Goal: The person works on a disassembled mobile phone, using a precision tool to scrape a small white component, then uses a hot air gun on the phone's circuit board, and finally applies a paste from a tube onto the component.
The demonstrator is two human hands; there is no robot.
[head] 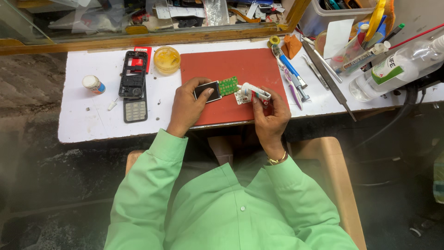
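2 hands: both work over the red mat [249, 65] on the white surface [92, 125].
Left hand [187, 104]: clasps a small phone board [215, 89]; thumb lies on its dark screen, green end is free.
Right hand [270, 113]: fingers closed around a white tube [252, 89].
Tube axis: lies nearly level, left to right; its tip looks toward the board's green end, just beside it, not clearly touching.
Nearer hand: the left one carries the board; the right one brings the tube from the right.
Left of mat: black phone frame [133, 74], keypad [135, 111], yellow jar [167, 59].
Right of mat: tweezers, pens, clear bottle [393, 69].
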